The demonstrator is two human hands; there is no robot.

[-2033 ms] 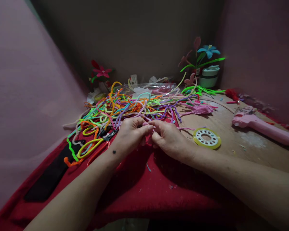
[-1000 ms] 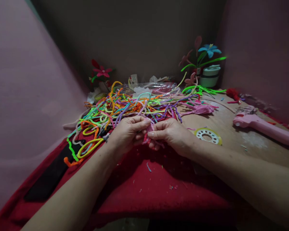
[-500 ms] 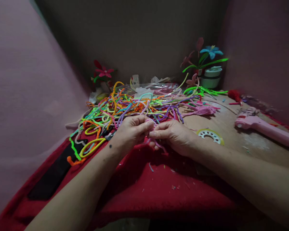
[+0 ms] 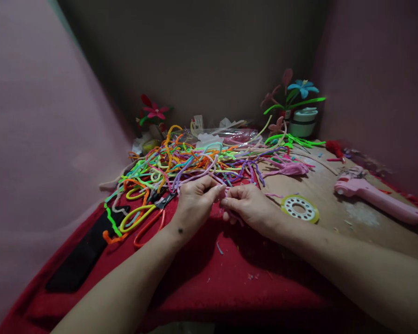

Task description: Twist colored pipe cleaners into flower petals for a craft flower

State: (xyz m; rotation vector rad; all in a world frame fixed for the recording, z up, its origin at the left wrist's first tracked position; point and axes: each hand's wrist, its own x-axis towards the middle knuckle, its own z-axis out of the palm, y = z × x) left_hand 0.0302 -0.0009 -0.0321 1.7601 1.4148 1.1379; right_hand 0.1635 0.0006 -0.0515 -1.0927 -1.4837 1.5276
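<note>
Both hands close together ahead of me, thumbs and fingers pinched narrow on a pink fuzzy strand (image 4: 237,217); left hand (image 4: 197,202) and right hand (image 4: 252,208) nearly meet over it, most of it hidden by fingers. Half a second back the right hand covered part of the tape roll (image 4: 310,209); I now see it whole, just right of that wrist. Red handle (image 4: 149,228) beside the left wrist also shows, covered then. Beyond the hands, near: tangled pile of coloured stems (image 4: 181,162), crowding the far side. Left of the left forearm: black case (image 4: 83,255). Well right: pink tool (image 4: 379,195) on brown board (image 4: 348,241). Most room I find is on my side, between the forearms: red cloth (image 4: 226,287) with small scraps, running to the bench's front edge.
</note>
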